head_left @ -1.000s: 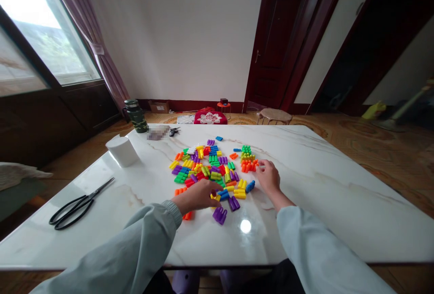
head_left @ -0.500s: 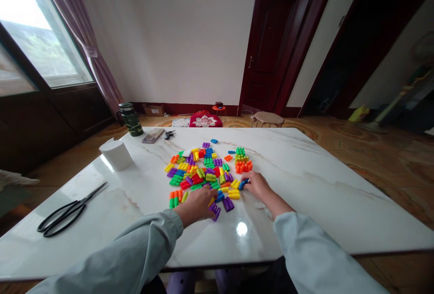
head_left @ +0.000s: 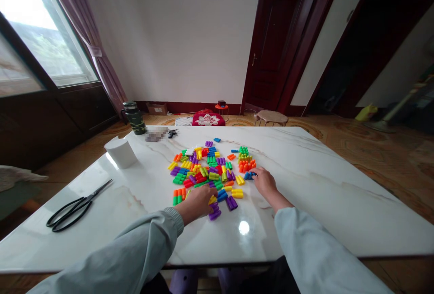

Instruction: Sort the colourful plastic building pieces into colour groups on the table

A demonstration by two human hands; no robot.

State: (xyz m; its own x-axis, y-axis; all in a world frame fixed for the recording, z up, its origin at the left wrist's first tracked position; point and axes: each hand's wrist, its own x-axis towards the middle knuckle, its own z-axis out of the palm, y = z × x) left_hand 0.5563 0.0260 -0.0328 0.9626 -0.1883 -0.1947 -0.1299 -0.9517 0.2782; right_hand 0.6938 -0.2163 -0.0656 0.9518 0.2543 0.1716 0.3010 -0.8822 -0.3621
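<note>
Colourful plastic building blocks [head_left: 213, 176], made like joined short tubes, lie in a loose heap on the white marble-patterned table [head_left: 315, 194]. At the heap's near edge, my left hand [head_left: 198, 203] is closed with its fingertips on a purple block [head_left: 214, 213]; the fingers partly hide the grip. To the right, my right hand [head_left: 265, 182] pinches a blue block [head_left: 250, 175] just in front of the row of orange blocks [head_left: 247, 166]. Behind those stand yellow-green blocks [head_left: 245, 157] and green blocks [head_left: 243, 150], grouped by colour.
Black-handled scissors [head_left: 79, 206] lie on the left, near a white paper roll [head_left: 120, 152]. A camouflage flask [head_left: 134, 118], a blurred-out flat item [head_left: 156, 134] and keys [head_left: 172, 133] are at the far left edge. A stool [head_left: 271, 116] stands beyond the table.
My right hand has carried the blue block slightly right and away from me, up to the orange row. My left hand stays at the purple block, which now lies flatter. The view has shifted slightly.
</note>
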